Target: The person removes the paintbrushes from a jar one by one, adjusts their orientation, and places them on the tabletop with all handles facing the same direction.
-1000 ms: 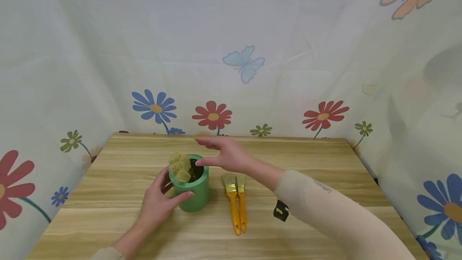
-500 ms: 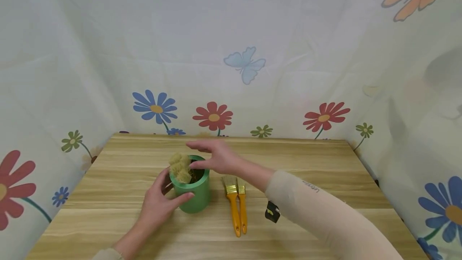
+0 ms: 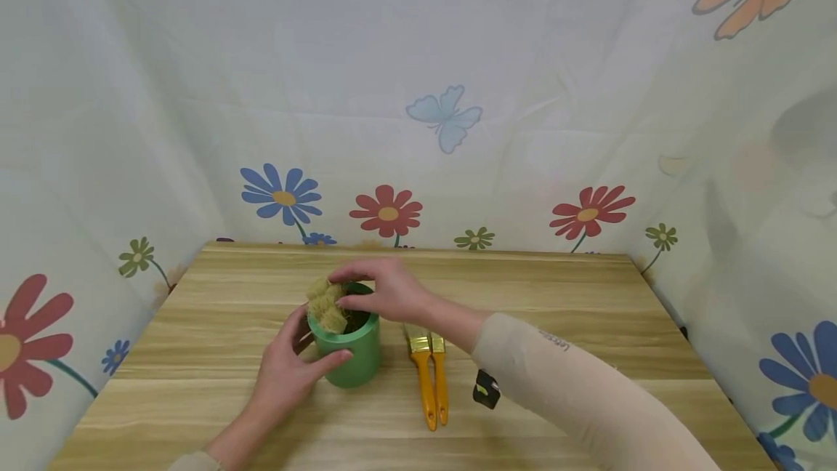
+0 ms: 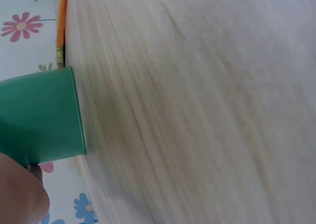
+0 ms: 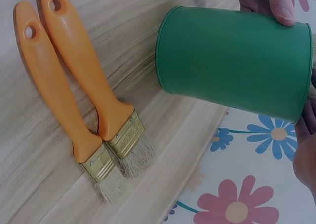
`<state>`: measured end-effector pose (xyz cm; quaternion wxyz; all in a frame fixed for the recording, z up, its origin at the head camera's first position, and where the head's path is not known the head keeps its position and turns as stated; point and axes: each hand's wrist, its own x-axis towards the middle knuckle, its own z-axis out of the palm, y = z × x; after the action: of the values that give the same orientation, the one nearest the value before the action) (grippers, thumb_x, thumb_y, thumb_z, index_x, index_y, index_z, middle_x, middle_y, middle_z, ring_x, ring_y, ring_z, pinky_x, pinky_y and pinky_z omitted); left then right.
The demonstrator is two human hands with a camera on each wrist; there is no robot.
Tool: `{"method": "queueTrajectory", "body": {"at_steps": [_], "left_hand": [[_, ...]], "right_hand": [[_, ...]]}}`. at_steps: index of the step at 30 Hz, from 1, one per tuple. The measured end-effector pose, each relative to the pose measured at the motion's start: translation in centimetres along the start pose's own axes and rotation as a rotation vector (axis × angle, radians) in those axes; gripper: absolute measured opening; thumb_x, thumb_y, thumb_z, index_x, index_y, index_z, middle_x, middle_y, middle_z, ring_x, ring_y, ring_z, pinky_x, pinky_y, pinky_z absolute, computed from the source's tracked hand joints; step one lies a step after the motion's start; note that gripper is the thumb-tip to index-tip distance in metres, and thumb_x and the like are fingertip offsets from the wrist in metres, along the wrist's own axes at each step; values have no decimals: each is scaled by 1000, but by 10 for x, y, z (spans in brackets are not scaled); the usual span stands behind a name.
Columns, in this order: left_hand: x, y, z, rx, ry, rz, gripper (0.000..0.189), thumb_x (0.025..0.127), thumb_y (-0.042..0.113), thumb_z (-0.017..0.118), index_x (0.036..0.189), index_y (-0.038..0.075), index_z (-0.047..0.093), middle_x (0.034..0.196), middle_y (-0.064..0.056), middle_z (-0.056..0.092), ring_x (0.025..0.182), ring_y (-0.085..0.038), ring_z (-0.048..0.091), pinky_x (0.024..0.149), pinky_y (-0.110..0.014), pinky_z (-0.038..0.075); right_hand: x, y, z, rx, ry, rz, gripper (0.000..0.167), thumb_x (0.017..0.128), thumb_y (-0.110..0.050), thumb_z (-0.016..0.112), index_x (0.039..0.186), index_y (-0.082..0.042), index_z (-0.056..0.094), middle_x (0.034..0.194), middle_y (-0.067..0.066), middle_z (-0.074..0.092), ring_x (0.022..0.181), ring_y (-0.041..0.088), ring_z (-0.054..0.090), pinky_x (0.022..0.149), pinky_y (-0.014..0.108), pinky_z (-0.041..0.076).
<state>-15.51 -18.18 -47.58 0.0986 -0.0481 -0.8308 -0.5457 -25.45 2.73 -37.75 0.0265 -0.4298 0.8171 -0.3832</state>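
A green cylindrical pot (image 3: 353, 362) stands upright on the wooden table, left of centre. My left hand (image 3: 280, 373) holds it around the near left side, thumb across the front and fingers behind. A pale yellow, fibrous, lumpy clump (image 3: 325, 307) sticks up at the left of its mouth; its exact kind is unclear. My right hand (image 3: 395, 293) reaches over the rim from the right, thumb and fingers closing on the clump. Inside, the pot looks dark. The right wrist view shows the pot's green wall (image 5: 232, 61) with fingers at its rim, but the clump is hidden there.
Two flat paintbrushes (image 3: 425, 387) with orange handles lie side by side right of the pot, bristles pointing away; the right forearm partly covers the bristles. A small black device (image 3: 486, 389) hangs at the right sleeve. Flower-printed cloth (image 3: 445, 166) hangs behind the table's back edge.
My right hand has moved left and slightly down to the clump, and the gap between its thumb and fingers has narrowed. The left hand and the pot stay almost still.
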Motion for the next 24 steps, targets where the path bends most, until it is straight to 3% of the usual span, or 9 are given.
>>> {"method": "queueTrajectory", "body": {"at_steps": [9,24], "left_hand": [[0,0,0,-2,5,-3,93,83,33,96,159,17,45,154,-11,57,140,-34,57,116,-50,52],[1,0,1,7,4,-13,97,82,34,96,161,14,43,156,-13,55,140,-37,57,116,-49,51]], "right_hand": [[1,-5,5,23,47,15,24,97,-14,81,121,-11,78,114,0,79,104,4,72,94,15,59],[-3,-5,1,153,92,77,14,98,-11,80,112,-8,77,103,0,78,93,2,70,90,20,62]]}}
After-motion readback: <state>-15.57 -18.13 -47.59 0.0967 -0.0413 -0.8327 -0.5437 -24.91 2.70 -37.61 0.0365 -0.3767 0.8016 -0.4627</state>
